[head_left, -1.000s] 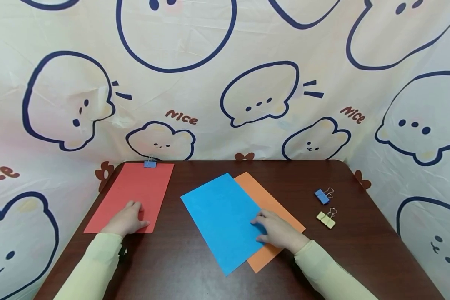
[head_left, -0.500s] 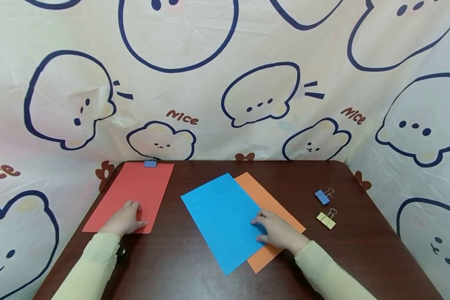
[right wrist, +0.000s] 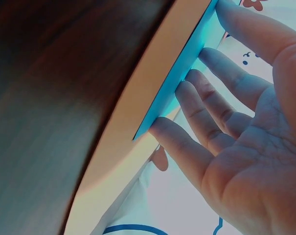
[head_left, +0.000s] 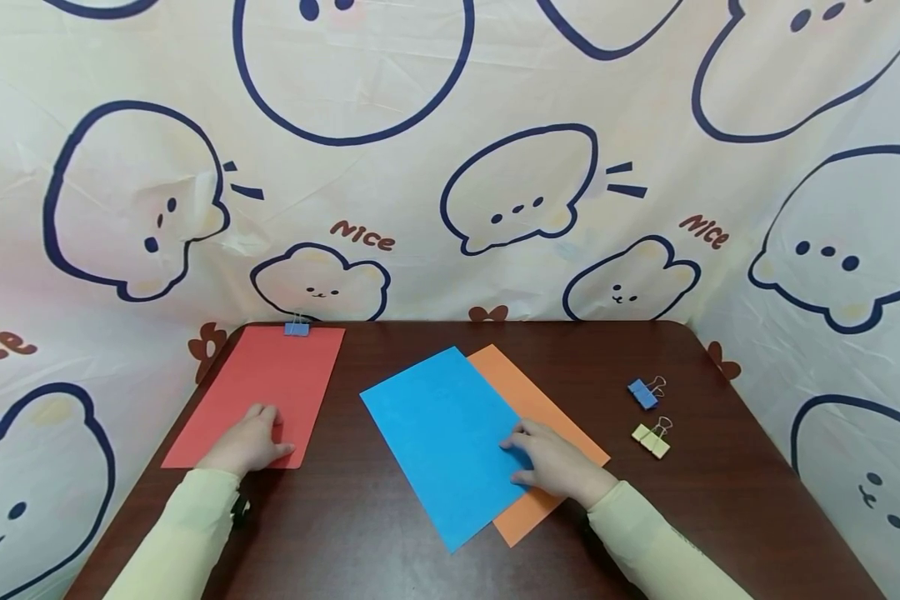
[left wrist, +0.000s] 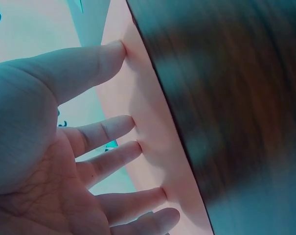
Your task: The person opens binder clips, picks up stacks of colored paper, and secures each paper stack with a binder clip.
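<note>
My left hand (head_left: 246,442) rests its spread fingertips on the near part of a red sheet of paper (head_left: 285,371) at the table's left. In the left wrist view its fingers (left wrist: 113,198) and thumb touch the paper, which looks pale pink there. A blue binder clip (head_left: 296,329) sits on the far edge of the red sheet. My right hand (head_left: 558,462) presses its fingertips on the right side of a blue sheet of paper (head_left: 435,433). Beneath that lies an orange sheet (head_left: 525,392), partly covered. In the right wrist view the fingers (right wrist: 182,142) are spread on the blue paper.
At the right of the dark brown table (head_left: 345,533) lie a blue binder clip (head_left: 643,394) and a yellow binder clip (head_left: 651,441). A cloth backdrop (head_left: 420,192) with bear drawings stands behind the table and along both sides.
The red sheet's near edge has shifted slightly to the left, with my left hand moving along with it. My right hand and the blue and orange sheets stay in place.
</note>
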Action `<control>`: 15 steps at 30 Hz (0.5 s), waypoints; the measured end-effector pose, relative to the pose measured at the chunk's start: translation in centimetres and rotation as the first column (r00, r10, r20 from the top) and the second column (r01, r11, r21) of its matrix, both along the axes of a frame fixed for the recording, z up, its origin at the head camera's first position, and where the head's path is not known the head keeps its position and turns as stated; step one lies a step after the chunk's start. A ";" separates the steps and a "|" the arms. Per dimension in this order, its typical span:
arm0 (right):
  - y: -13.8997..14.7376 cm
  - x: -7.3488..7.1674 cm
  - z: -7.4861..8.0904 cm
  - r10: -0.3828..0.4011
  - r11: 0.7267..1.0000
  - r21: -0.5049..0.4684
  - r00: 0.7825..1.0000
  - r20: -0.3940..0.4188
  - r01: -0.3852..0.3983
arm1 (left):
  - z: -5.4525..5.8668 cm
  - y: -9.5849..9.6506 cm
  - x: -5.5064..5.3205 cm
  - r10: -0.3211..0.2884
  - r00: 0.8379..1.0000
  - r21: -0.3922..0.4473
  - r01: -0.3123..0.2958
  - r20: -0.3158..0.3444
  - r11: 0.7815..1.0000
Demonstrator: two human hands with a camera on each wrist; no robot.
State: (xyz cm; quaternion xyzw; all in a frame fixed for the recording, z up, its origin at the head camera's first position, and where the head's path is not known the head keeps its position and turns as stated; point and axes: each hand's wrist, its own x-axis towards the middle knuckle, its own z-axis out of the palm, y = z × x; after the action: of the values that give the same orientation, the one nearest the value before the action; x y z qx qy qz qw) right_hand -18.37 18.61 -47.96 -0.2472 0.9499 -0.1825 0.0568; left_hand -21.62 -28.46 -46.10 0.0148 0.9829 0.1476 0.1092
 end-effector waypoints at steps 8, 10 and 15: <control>0.0 -0.1 -0.1 0.001 1.000 0.002 1.000 -0.001 -0.001 | 0.1 0.3 -0.1 0.006 1.000 -0.007 -0.006 0.007 1.000; 0.0 -0.1 -0.1 0.003 1.000 0.001 1.000 -0.002 -0.003 | 0.0 0.3 -0.1 0.004 1.000 -0.016 -0.004 0.000 1.000; 0.0 -0.1 0.0 0.008 1.000 0.002 1.000 -0.007 -0.008 | -0.9 1.3 0.3 -0.011 0.998 -0.054 0.007 -0.069 0.999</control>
State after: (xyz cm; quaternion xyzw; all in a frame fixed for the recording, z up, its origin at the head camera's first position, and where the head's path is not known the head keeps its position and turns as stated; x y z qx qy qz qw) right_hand -18.45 18.60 -47.99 -0.2518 0.9492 -0.1805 0.0542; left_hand -21.34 -27.17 -46.97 0.0213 0.9896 0.1201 0.0763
